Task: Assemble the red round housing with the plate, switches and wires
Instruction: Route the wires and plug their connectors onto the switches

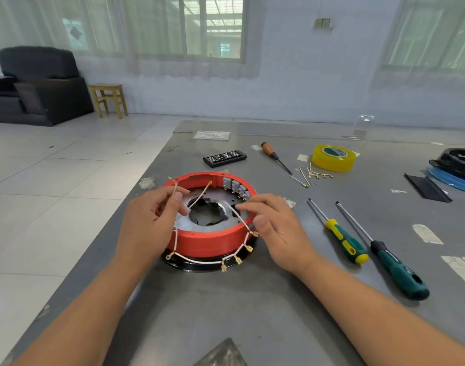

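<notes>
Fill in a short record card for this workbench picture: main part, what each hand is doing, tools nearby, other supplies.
main part: red housing on a black base, metal plate inside
switches: grey row on the far inner wall
left hand: pinches a white wire
right hand: fingers hold the wire's other end over the plate
tools nearby: two green screwdrivers, orange screwdriver, bit case
other supplies: yellow tape roll, spare wires
</notes>
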A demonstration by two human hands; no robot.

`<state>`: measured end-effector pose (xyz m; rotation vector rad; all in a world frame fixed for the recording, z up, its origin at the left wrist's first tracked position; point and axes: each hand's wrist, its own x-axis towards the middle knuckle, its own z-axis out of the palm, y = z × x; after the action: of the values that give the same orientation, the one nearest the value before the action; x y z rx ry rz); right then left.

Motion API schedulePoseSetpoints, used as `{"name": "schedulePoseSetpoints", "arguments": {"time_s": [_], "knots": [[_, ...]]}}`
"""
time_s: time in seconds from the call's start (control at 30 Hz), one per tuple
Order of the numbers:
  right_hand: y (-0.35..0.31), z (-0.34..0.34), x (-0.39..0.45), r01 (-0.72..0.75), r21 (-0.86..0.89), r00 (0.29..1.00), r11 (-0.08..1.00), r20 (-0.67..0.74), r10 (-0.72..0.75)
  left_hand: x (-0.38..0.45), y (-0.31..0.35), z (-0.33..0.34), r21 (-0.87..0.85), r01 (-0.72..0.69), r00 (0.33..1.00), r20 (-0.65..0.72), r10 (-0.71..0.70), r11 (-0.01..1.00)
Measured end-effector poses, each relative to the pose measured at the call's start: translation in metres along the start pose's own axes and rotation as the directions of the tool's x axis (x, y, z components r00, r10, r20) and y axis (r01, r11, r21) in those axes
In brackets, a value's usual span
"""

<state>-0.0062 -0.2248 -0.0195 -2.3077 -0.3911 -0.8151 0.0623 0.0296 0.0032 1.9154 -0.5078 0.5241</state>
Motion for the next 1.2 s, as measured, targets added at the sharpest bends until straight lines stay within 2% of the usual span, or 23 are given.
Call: {"name": "schedulePoseSetpoints", "arguments": {"time_s": [0.1,0.17,0.23,0.37,0.53,0.67,0.93,1.0,1.1,1.2], "knots": [[0.008,-0.003,0.008,-0.103,-0.012,0.995,0.995,0.005,0.103,-0.016,0.011,0.008,0.037,-0.11,0.994,0.008,0.109,0.993],[0.009,-0.001,0.011,-0.152,0.012,0.988,0.988,0.015,0.152,-0.024,0.015,0.016,0.073,-0.131,0.991,0.005,0.131,0.989],[0.005,0.003,0.01,-0.165,0.061,0.986,0.984,0.005,0.165,-0.024,0.015,0.022,0.07,-0.089,0.996,0.004,0.089,0.994],[-0.011,0.007,0.0,-0.096,0.083,0.995,0.992,0.003,0.096,-0.015,0.003,0.018,0.064,-0.046,0.998,-0.031,0.048,0.997],[-0.022,0.009,-0.006,0.004,0.09,1.0,0.996,0.015,-0.005,-0.005,-0.014,0.004,0.047,0.043,0.998,0.047,-0.046,0.998],[-0.022,0.011,-0.007,-0.006,0.132,1.0,0.991,0.014,0.004,-0.005,-0.015,-0.003,0.04,0.047,0.996,0.078,-0.05,0.998],[-0.022,0.006,-0.008,-0.042,0.186,0.999,0.982,0.036,0.036,-0.007,-0.007,-0.004,0.013,0.077,0.996,0.048,-0.078,0.997],[-0.024,0.005,-0.007,-0.061,0.247,0.998,0.967,0.023,0.057,-0.008,-0.007,-0.004,0.0,0.082,0.996,0.044,-0.082,0.997],[-0.027,0.0,-0.004,-0.097,0.357,0.995,0.929,0.006,0.102,-0.007,-0.006,-0.005,-0.05,0.094,0.995,-0.012,-0.094,0.994],[-0.033,-0.006,0.0,-0.108,0.352,0.994,0.93,0.017,0.109,-0.004,0.001,-0.006,-0.082,0.093,0.992,-0.079,-0.1,0.992]]}}
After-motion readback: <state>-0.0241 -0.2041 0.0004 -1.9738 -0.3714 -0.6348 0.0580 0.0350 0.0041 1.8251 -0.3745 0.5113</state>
